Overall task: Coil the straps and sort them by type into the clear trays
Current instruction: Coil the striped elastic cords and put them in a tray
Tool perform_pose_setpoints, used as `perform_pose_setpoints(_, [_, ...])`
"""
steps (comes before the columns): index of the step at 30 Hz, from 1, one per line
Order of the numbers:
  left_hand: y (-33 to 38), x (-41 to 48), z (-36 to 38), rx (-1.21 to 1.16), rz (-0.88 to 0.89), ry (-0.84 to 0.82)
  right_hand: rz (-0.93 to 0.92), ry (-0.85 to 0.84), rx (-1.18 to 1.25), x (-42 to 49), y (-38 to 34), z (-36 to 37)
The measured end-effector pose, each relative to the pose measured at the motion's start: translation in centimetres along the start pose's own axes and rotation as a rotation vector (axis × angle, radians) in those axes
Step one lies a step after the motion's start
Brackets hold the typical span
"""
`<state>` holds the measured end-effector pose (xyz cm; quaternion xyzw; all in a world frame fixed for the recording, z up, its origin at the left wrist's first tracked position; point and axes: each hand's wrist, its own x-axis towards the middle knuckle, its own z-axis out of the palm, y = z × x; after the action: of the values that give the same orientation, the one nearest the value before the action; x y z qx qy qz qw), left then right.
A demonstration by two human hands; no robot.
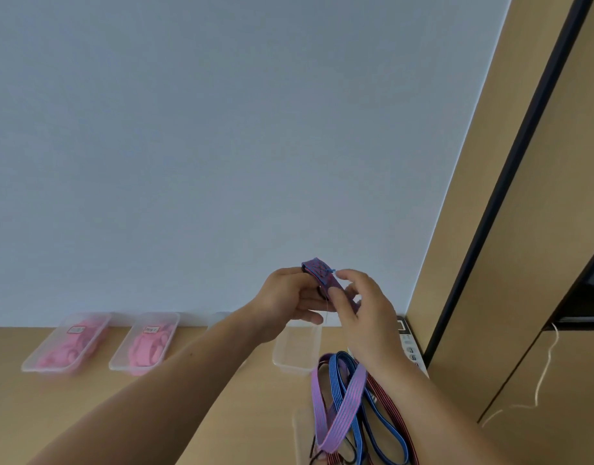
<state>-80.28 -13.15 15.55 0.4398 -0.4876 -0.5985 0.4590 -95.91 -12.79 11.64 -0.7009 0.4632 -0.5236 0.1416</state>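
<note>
The purple strap (pixel 322 278) sits at the centre of the frame, raised above the surface (pixel 221 397) between both hands. The left hand (pixel 288 297) has its fingers curled round the wound part, and the right hand (pixel 359 303) pinches the free length just beside it.

The strap looks like flat woven elastic: light, soft and limp, with no stiffness of its own. A coil of it will probably spring loose unless it is pinched flat across its turns, so the best hold is likely on the coil's faces with the tail trapped under a thumb.

The loose straps (pixel 342 397), purple, blue and red, lie tangled at lower right under the right forearm and could snag. An empty clear tray (pixel 297 352) lies just below the hands. Two trays of pink straps (pixel 67 345) stand at the left by the wall (pixel 221 129). A power strip (pixel 410 347) and a white cord (pixel 543 374) are at the right.
</note>
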Motion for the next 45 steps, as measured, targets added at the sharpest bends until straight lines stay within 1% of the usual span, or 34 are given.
perform_pose_setpoints(2, [0.2, 0.1, -0.2, -0.029, -0.011, 0.039, -0.237, 0.014, -0.182, -0.3, 0.1, 0.0])
perform_pose_setpoints(4, [0.3, 0.1, -0.3, -0.013, -0.025, 0.041, -0.351, 0.017, -0.312, -0.3, 0.5, -0.1])
perform_pose_setpoints(6, [0.3, 0.0, -0.5, 0.001, -0.053, -0.002, -0.385, 0.040, -0.353, -0.2, 0.7, -0.2])
perform_pose_setpoints(7, [0.3, -0.1, -0.6, -0.008, -0.079, -0.028, -0.373, 0.045, -0.364, -0.2, 0.7, -0.2])
perform_pose_setpoints(8, [0.3, -0.1, -0.8, -0.007, -0.100, -0.054, -0.326, 0.041, -0.366, -0.1, 0.6, -0.2])
perform_pose_setpoints(9, [0.2, -0.2, -1.0, 0.008, -0.107, -0.072, -0.233, 0.029, -0.339, -0.1, 0.5, -0.2])
perform_pose_setpoints(10, [0.2, -0.2, -1.1, 0.031, -0.100, -0.076, -0.093, 0.002, -0.256, 0.0, 0.4, -0.2])
perform_pose_setpoints(11, [0.2, -0.3, -1.2, 0.045, -0.082, -0.067, 0.069, -0.028, -0.102, 0.2, 0.3, -0.2])
perform_pose_setpoints(13, [0.1, -0.4, -1.4, 0.035, -0.024, -0.028, 0.346, -0.044, 0.339, 0.6, -0.1, -0.3])
perform_pose_setpoints(14, [0.0, -0.4, -1.5, 0.032, 0.008, -0.020, 0.444, -0.051, 0.545, 0.7, -0.5, -0.3])
perform_pose_setpoints(15, [-0.1, -0.4, -1.4, 0.033, 0.041, -0.028, 0.511, -0.070, 0.706, 0.7, -0.8, -0.3])
perform_pose_setpoints(16, [-0.1, -0.4, -1.2, 0.019, 0.074, -0.048, 0.549, -0.099, 0.811, 0.7, -1.0, -0.2])
perform_pose_setpoints(18, [0.1, -0.4, -0.6, -0.076, 0.134, -0.077, 0.576, -0.175, 0.926, 0.4, -1.6, 0.0])
perform_pose_setpoints(20, [0.5, -0.4, 0.0, -0.172, 0.168, -0.086, 0.579, -0.231, 0.982, 0.2, -2.0, 0.3])
perform_pose_setpoints(23, [0.7, -0.3, 0.6, -0.217, 0.204, -0.071, 0.558, -0.223, 0.928, 0.2, -2.4, 0.4])
perform_pose_setpoints(28, [0.5, -0.2, 1.3, -0.253, 0.227, 0.066, 0.462, -0.152, 0.675, -0.4, -2.7, 0.8])
perform_pose_setpoints(32, [0.5, -0.1, 1.7, -0.243, 0.236, 0.078, 0.377, -0.171, 0.530, -0.8, -2.4, 0.9])
perform_pose_setpoints(36, [0.4, -0.1, 1.6, -0.272, 0.202, 0.039, 0.346, -0.231, 0.561, -0.1, -3.1, 0.7])
perform_pose_setpoints(40, [0.4, 0.2, 1.3, -0.238, 0.210, 0.036, 0.405, -0.173, 0.613, 0.5, -3.5, 0.8])
perform_pose_setpoints(42, [0.3, 0.2, 1.1, -0.257, 0.224, 0.029, 0.411, -0.134, 0.576, 0.3, -3.6, 1.1])
perform_pose_setpoints(45, [0.0, 0.1, 0.9, -0.223, 0.234, 0.034, 0.433, -0.100, 0.516, -0.1, -3.5, 1.4])
